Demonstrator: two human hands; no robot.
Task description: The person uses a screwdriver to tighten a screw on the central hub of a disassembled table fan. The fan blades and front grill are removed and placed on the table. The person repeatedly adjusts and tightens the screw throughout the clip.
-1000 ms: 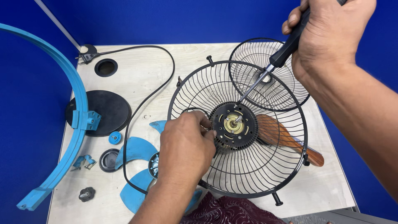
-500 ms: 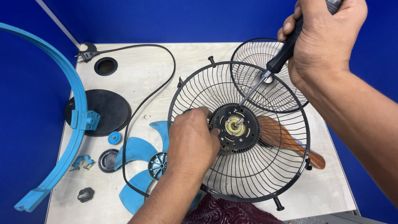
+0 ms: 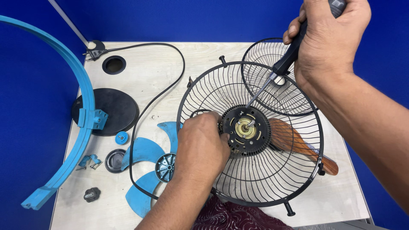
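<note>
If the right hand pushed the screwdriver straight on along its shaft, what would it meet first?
Probably the black hub plate at the centre of the wire fan guard. The right hand aims the screwdriver down-left, tip already about at the plate's upper edge; depth is unclear.

From where I watch, I see no package, label, sign or screen anywhere on the tabletop or against the blue surround.
</note>
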